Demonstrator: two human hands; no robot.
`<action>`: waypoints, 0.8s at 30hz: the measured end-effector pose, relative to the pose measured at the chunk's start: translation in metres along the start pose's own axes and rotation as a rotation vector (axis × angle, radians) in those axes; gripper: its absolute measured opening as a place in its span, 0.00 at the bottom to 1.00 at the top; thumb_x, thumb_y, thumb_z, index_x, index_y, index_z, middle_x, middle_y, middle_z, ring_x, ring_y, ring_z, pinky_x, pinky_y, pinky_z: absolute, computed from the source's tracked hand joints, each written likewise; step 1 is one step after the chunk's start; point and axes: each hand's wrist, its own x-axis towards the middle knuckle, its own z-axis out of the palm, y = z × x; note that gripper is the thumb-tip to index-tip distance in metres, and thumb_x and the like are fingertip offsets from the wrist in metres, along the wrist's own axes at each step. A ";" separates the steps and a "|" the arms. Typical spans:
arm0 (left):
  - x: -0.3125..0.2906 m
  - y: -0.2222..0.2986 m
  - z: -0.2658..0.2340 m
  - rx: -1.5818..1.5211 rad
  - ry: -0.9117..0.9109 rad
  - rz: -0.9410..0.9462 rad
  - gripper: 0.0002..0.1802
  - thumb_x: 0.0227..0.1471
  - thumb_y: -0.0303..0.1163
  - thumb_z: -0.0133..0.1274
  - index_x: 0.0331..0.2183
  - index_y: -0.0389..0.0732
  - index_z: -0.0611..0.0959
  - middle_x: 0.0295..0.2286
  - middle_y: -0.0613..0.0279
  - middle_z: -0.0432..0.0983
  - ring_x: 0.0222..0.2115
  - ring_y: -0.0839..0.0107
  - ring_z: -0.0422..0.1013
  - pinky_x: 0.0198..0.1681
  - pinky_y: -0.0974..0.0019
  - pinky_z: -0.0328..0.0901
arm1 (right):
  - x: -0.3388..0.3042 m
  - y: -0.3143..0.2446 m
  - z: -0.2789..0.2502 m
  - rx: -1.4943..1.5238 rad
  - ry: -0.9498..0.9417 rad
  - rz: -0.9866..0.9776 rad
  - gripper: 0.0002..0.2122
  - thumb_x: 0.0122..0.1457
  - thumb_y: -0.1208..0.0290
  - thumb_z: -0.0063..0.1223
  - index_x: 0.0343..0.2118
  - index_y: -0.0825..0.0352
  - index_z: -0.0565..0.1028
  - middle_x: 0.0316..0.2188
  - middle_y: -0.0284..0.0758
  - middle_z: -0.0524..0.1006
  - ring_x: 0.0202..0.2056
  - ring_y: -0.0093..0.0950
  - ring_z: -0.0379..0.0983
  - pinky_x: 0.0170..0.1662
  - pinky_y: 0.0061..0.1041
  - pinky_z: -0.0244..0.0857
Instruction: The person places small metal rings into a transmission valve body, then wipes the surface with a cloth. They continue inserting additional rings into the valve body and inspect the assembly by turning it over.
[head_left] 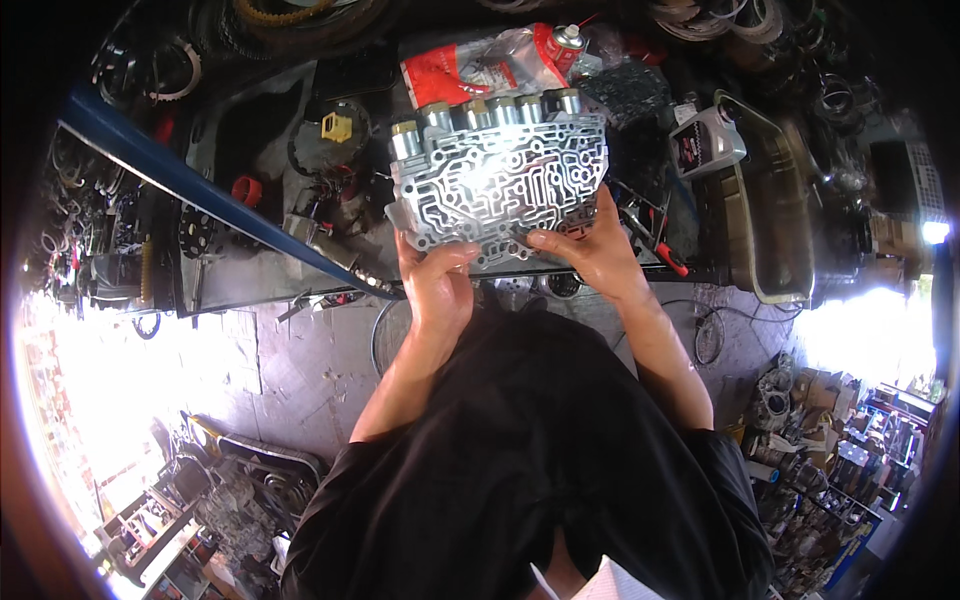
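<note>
Both my hands grip a silver transmission valve body (500, 185), its face cut with winding channels. A row of several cylindrical solenoids (478, 112) lines its far edge. My left hand (435, 275) is closed on the near left corner, the thumb lying along the near edge. At the near right corner my right hand (590, 245) holds on, its thumb pressed on the edge and its fingers reaching up the right side and partly hidden beneath. The part is held up over the near edge of the dark workbench (240, 275), tilted so its channelled face shows.
Behind the part lie a red and white plastic bag (435, 78) and a spray can (565, 45). To the right are a white bottle (705, 143), a metal pan (775, 225) and a red-handled tool (670, 260). A blue bar (215, 200) slants across the left.
</note>
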 end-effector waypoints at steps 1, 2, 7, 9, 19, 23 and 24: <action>0.001 0.000 0.000 -0.007 0.015 -0.015 0.31 0.39 0.09 0.53 0.47 0.44 0.78 0.28 0.67 0.80 0.26 0.72 0.76 0.25 0.71 0.64 | -0.003 -0.003 -0.002 -0.440 0.073 -0.096 0.40 0.51 0.72 0.77 0.63 0.74 0.62 0.57 0.47 0.71 0.53 0.34 0.74 0.52 0.36 0.74; 0.002 0.000 -0.002 0.003 0.036 -0.024 0.30 0.39 0.09 0.53 0.46 0.44 0.78 0.27 0.67 0.80 0.25 0.73 0.76 0.24 0.72 0.63 | -0.004 -0.006 -0.004 -0.718 0.127 -0.161 0.46 0.48 0.63 0.80 0.64 0.75 0.60 0.60 0.52 0.66 0.58 0.40 0.68 0.57 0.42 0.70; 0.005 0.000 -0.014 0.025 0.041 -0.010 0.28 0.41 0.10 0.53 0.46 0.44 0.78 0.27 0.65 0.81 0.25 0.72 0.76 0.23 0.72 0.63 | -0.019 -0.007 0.003 -0.978 -0.009 -0.621 0.28 0.52 0.67 0.74 0.56 0.66 0.77 0.50 0.42 0.74 0.52 0.46 0.69 0.56 0.44 0.66; 0.002 -0.002 -0.019 0.004 0.075 -0.021 0.29 0.41 0.10 0.53 0.47 0.43 0.77 0.28 0.64 0.81 0.26 0.71 0.77 0.25 0.71 0.65 | -0.017 -0.003 0.009 -0.927 -0.093 -0.670 0.19 0.55 0.71 0.70 0.50 0.65 0.80 0.42 0.37 0.78 0.45 0.41 0.74 0.50 0.40 0.70; 0.008 -0.006 -0.034 0.044 0.080 -0.071 0.35 0.43 0.14 0.54 0.55 0.43 0.73 0.27 0.60 0.80 0.25 0.69 0.77 0.23 0.67 0.70 | -0.003 -0.005 0.010 -0.969 -0.296 -0.780 0.11 0.54 0.79 0.65 0.41 0.70 0.80 0.36 0.39 0.80 0.38 0.39 0.77 0.42 0.34 0.75; 0.007 -0.007 -0.041 0.022 0.112 -0.098 0.38 0.44 0.17 0.54 0.59 0.43 0.69 0.26 0.60 0.80 0.23 0.69 0.76 0.19 0.66 0.69 | -0.004 -0.017 0.005 -0.902 -0.242 -0.810 0.11 0.55 0.81 0.65 0.42 0.71 0.80 0.37 0.40 0.81 0.39 0.40 0.79 0.42 0.34 0.76; 0.006 -0.008 -0.043 0.036 0.159 -0.137 0.37 0.44 0.18 0.54 0.59 0.43 0.70 0.26 0.60 0.80 0.23 0.68 0.76 0.19 0.66 0.69 | -0.004 -0.021 0.003 -0.879 -0.188 -0.783 0.11 0.56 0.81 0.65 0.42 0.71 0.81 0.36 0.40 0.82 0.37 0.39 0.80 0.41 0.33 0.76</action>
